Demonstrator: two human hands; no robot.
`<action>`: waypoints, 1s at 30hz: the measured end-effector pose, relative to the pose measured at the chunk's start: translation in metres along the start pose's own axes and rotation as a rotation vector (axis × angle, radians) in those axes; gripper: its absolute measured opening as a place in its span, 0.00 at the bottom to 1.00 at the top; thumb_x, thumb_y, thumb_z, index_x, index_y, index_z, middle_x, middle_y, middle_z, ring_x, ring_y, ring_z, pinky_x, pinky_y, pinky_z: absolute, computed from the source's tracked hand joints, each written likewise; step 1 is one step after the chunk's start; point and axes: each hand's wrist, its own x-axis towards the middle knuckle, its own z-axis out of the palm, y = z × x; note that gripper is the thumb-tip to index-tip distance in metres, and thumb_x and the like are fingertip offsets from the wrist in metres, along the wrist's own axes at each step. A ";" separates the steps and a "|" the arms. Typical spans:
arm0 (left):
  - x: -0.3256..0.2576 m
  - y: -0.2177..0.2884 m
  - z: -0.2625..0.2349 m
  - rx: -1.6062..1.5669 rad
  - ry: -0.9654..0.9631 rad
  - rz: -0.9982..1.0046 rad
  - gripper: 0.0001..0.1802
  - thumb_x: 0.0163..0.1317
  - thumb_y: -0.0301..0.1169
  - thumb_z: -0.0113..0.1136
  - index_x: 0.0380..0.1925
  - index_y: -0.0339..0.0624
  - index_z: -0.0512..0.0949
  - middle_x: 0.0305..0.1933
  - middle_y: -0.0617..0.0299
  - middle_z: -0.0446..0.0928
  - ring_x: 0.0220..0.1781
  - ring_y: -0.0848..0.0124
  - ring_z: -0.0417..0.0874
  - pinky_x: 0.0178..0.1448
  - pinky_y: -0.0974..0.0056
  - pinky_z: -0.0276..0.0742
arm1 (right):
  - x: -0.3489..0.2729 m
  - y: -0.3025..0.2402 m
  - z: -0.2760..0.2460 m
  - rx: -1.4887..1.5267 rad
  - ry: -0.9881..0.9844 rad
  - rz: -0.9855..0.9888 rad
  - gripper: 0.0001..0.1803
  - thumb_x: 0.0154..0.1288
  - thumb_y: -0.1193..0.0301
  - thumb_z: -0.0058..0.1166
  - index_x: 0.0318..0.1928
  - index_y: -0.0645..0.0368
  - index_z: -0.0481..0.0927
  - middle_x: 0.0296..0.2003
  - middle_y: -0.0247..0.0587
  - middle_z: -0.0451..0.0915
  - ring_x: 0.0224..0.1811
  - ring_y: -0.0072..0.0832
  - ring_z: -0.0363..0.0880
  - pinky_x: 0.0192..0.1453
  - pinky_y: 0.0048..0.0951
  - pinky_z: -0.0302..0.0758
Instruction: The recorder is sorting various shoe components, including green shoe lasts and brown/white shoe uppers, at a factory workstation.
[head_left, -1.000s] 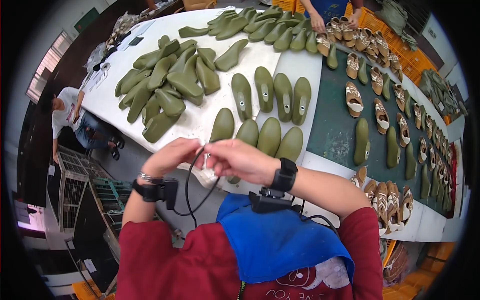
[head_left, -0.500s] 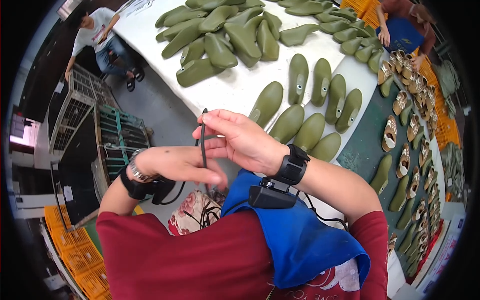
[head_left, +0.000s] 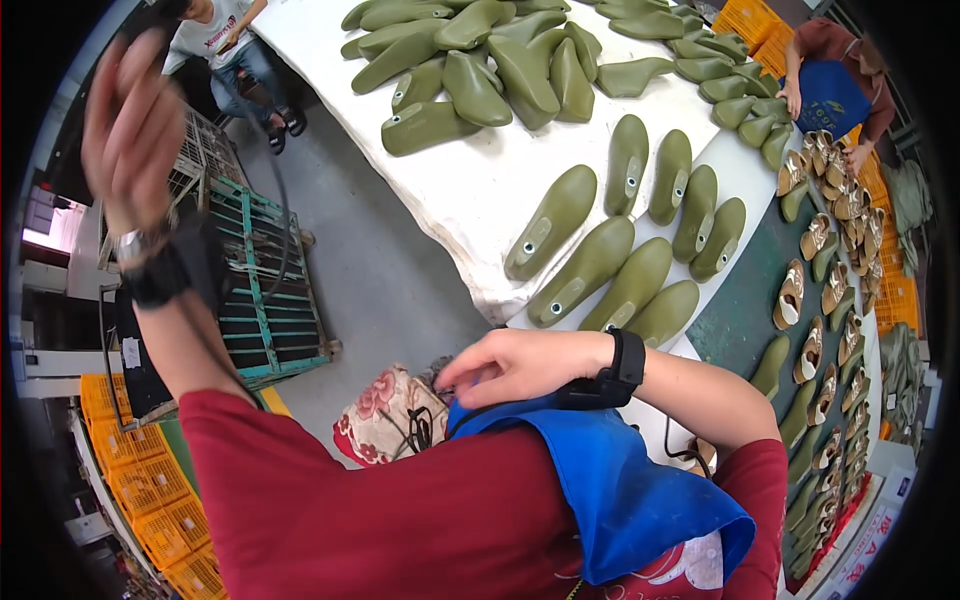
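Note:
My left hand (head_left: 135,130) is raised at the upper left, away from the table. Motion smears its fingers, so their hold is unclear. A thin dark cord (head_left: 284,190), also blurred, curves through the air to its right. My right hand (head_left: 515,368) hovers low by my blue apron (head_left: 600,450), fingers loosely apart, nothing visible in them. Dark straps circle both wrists. Ahead of my right hand, several olive-green shoe lasts (head_left: 588,265) lie on the white-covered table (head_left: 420,195).
More lasts (head_left: 520,80) are heaped farther back. On the right, a green surface (head_left: 735,305) bears gold shoes (head_left: 789,290) and lasts. A teal metal rack (head_left: 262,300) and orange crates (head_left: 140,490) stand left. A floral cloth (head_left: 385,410) lies below; two people are beyond.
My left hand has swung up and left, away from my right. My right hand has dropped toward the apron and no longer pinches the cord. The view has shifted slightly.

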 end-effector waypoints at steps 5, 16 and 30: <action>0.112 -0.102 0.026 0.499 0.066 -0.387 0.35 0.61 0.50 0.52 0.59 0.34 0.64 0.50 0.46 0.75 0.51 0.63 0.78 0.56 0.64 0.73 | 0.013 -0.054 0.004 0.397 -0.015 -0.231 0.36 0.66 0.68 0.50 0.68 0.55 0.47 0.56 0.43 0.67 0.39 0.18 0.74 0.44 0.21 0.74; 0.141 -0.225 0.148 0.995 -0.755 -1.099 0.30 0.65 0.53 0.44 0.32 0.32 0.77 0.25 0.57 0.80 0.18 0.70 0.79 0.26 0.69 0.77 | -0.063 -0.051 0.006 0.181 0.119 -0.202 0.18 0.71 0.61 0.41 0.46 0.63 0.75 0.38 0.38 0.78 0.40 0.24 0.77 0.46 0.23 0.73; 0.085 -0.388 0.158 0.901 -0.215 -0.276 0.10 0.58 0.30 0.56 0.37 0.36 0.78 0.33 0.54 0.80 0.35 0.67 0.81 0.41 0.67 0.74 | -0.207 0.066 0.073 0.074 1.153 -0.197 0.15 0.66 0.67 0.48 0.47 0.64 0.76 0.39 0.42 0.81 0.40 0.27 0.78 0.43 0.29 0.74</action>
